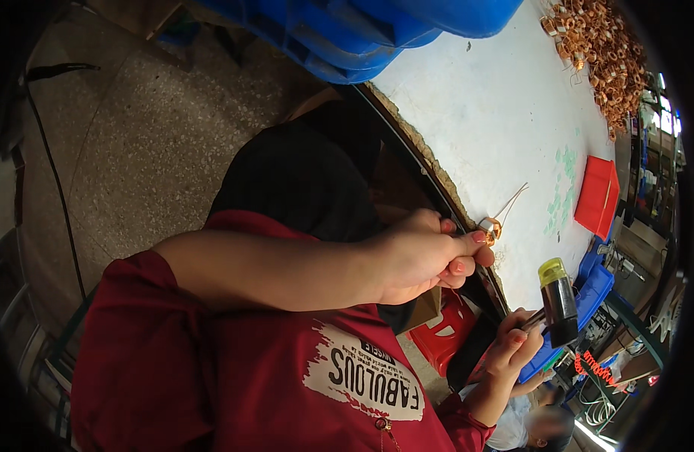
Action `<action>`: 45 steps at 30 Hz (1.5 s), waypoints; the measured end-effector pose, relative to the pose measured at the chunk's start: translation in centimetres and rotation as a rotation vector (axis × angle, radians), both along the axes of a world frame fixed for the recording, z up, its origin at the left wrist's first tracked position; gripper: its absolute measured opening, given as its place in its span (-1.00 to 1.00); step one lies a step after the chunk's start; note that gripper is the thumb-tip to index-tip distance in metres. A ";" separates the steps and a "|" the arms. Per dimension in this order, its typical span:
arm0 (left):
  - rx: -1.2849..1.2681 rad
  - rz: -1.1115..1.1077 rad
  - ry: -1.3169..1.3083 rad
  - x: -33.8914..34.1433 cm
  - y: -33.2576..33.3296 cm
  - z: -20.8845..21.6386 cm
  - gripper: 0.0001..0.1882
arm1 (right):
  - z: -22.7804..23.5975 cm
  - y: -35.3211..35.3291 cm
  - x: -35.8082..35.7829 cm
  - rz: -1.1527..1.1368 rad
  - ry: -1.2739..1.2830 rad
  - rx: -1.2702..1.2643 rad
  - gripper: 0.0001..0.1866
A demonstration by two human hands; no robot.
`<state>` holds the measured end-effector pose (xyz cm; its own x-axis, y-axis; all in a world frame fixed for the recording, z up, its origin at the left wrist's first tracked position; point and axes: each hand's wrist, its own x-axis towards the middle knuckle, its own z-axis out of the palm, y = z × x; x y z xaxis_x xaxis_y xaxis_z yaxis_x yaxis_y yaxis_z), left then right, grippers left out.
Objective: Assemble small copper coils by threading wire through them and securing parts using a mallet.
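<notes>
A small copper coil (491,229) with a white part and two thin wire leads is pinched in the fingertips of my left hand (418,260). The coil is at the edge of the white table (452,105), its leads pointing out over the tabletop. My right hand (515,345), lower and to the right, is closed around the thin handle of a mallet (560,305). The mallet's head is black with a yellow end and stands raised, apart from the coil. Part of the handle is hidden by my fingers.
A heap of copper coils (599,56) lies at the table's far end. Small pale green pieces (562,188) lie near a red bin (597,196). Blue plastic bins (354,34) stand at the top. Below the table is a red stool (446,331). Another person (516,426) sits at lower right.
</notes>
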<state>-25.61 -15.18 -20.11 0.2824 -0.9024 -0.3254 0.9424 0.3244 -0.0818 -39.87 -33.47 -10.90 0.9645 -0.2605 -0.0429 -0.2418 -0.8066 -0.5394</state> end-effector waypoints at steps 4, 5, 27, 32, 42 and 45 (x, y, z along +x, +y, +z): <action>0.008 -0.012 -0.007 0.1 0.0 0.1 -0.89 | -0.1 0.0 0.0 0.019 0.032 0.025 -0.38; 0.011 -0.011 0.002 0.1 0.0 0.0 -0.89 | -0.2 0.4 0.3 0.015 0.092 -0.072 -0.39; 0.033 -0.025 0.054 0.0 -0.1 0.0 -0.89 | 1.1 0.1 1.2 0.098 0.289 -0.406 -0.64; -0.059 -0.034 0.011 0.3 0.4 -0.7 -0.89 | -1.6 -2.2 -0.6 -0.089 0.066 -0.085 -0.60; 0.387 0.293 -1.096 -0.3 3.5 6.1 -0.68 | -3.0 0.6 -2.7 -0.837 -0.271 0.663 -0.68; 0.551 0.235 -1.488 1.0 4.2 8.6 -0.68 | -2.9 1.5 -2.6 -0.839 -0.226 0.820 -0.72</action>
<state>-24.65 -11.03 -11.46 0.7390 -0.6667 0.0972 0.0004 0.1447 0.9895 -42.48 -31.99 -13.78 0.5138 -0.7869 -0.3418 -0.3624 0.1621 -0.9178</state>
